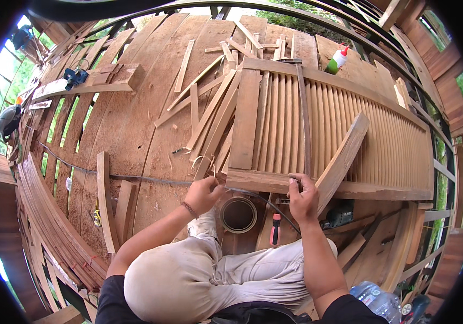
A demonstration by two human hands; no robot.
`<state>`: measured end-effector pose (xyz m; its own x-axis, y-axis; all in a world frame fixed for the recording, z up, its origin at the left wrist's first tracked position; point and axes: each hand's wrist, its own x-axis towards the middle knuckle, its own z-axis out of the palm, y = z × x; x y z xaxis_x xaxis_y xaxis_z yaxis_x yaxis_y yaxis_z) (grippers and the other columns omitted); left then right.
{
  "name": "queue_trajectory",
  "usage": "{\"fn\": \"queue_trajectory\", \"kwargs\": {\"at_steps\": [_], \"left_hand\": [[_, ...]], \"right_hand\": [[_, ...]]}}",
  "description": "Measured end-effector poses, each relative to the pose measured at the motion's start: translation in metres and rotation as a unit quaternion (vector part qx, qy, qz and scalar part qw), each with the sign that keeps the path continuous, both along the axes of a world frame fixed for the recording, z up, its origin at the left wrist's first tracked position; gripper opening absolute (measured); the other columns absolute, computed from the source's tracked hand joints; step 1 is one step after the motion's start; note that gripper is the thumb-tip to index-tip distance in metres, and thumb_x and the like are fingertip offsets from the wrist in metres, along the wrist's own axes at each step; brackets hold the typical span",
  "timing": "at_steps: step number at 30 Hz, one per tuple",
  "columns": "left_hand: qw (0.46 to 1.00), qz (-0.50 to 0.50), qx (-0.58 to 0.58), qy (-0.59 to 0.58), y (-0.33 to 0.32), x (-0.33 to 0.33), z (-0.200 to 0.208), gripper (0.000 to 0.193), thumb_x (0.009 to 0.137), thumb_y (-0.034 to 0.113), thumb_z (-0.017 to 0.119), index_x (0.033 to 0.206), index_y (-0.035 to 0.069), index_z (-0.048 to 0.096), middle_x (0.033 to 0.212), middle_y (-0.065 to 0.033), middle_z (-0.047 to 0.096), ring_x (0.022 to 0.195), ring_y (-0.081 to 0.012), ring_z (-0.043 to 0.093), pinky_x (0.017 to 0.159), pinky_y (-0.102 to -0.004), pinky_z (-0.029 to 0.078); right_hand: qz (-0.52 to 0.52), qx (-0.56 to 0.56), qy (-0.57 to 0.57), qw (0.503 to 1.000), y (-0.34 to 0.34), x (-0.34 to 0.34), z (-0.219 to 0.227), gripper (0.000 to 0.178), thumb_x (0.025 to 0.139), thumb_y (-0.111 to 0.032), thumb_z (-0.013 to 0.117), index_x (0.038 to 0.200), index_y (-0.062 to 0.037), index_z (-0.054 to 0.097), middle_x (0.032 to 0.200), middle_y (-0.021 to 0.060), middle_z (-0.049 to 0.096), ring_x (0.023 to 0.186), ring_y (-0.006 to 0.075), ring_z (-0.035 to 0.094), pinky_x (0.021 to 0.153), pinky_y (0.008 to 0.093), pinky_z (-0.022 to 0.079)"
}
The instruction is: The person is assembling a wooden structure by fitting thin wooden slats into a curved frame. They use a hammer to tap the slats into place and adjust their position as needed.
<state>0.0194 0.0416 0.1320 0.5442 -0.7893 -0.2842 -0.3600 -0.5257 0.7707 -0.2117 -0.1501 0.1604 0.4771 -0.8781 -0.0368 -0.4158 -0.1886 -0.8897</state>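
Sawdust-dusted plank floor [123,135] surrounds us, with long wooden strips [53,210] stacked along our left. Our left grip [205,194] is near the lower left corner of the louvred panel [328,129]; we cannot tell whether it pinches anything. Right of it, we see a round container [238,200] and a red-handled screwdriver [275,229]. Our right grip [300,191] pinches the near end of a long metal clamp [302,119] spanning the louvred panel, which lies flat ahead, rightward. One loose board [345,154] rests across its near edge.
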Motion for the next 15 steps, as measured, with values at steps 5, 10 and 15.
{"fn": "queue_trajectory", "kwargs": {"at_steps": [5, 10, 15], "left_hand": [[0.999, 0.026, -0.019, 0.007, 0.061, -0.003, -0.063, 0.02, 0.092, 0.02, 0.068, 0.1, 0.001, 0.071, 0.083, -0.0148, 0.072, 0.076, -0.0235, 0.07, 0.071, -0.0378, 0.055], [0.98, 0.029, 0.17, 0.097, 0.108, -0.018, -0.087, 0.032, 0.091, 0.031, 0.067, 0.107, 0.005, 0.074, 0.097, -0.0218, 0.075, 0.095, -0.0375, 0.072, 0.088, -0.0437, 0.056], [0.988, 0.021, 0.141, 0.057, 0.11, -0.026, -0.09, 0.032, 0.091, 0.031, 0.07, 0.106, 0.003, 0.073, 0.094, -0.0192, 0.075, 0.091, -0.0326, 0.073, 0.085, -0.0407, 0.056]], "right_hand": [[0.022, 0.044, -0.035, 0.998, 0.008, 0.01, -0.002, 0.017, 0.095, -0.01, 0.065, 0.105, 0.0017, 0.071, 0.08, 0.0091, 0.071, 0.07, 0.0123, 0.065, 0.064, 0.031, 0.052], [0.036, 0.048, -0.048, 0.997, 0.01, 0.011, -0.005, 0.015, 0.094, -0.009, 0.064, 0.103, 0.0009, 0.071, 0.079, 0.0058, 0.069, 0.07, 0.0094, 0.063, 0.063, 0.0286, 0.051], [0.032, 0.072, -0.049, 0.996, 0.008, 0.007, -0.002, 0.014, 0.094, -0.011, 0.066, 0.1, 0.0009, 0.07, 0.079, 0.0046, 0.069, 0.069, 0.0098, 0.064, 0.063, 0.029, 0.052]]}}
